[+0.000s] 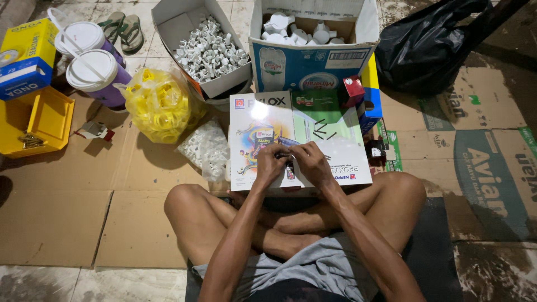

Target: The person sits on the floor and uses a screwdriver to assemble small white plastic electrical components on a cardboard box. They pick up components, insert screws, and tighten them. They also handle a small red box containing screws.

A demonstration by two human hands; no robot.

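Left hand (271, 162) and right hand (311, 161) pinch closed on 1 small dark part (283, 155), probably mid-assembly. White fittings (208, 49) far left fill 1 box, seemingly finished.

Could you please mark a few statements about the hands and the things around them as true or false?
1. Both hands meet over a glossy board. True: the left hand and right hand work a small dark part above the glossy board.
2. The yellow rings lie loose on the floor. False: they sit in a clear plastic bag.
3. The open carton ahead on the left holds white plastic pieces. True.
4. The black plastic bag lies at the far left. False: it lies at the upper right.
5. Two lidded cups stand beside a yellow tray. True.
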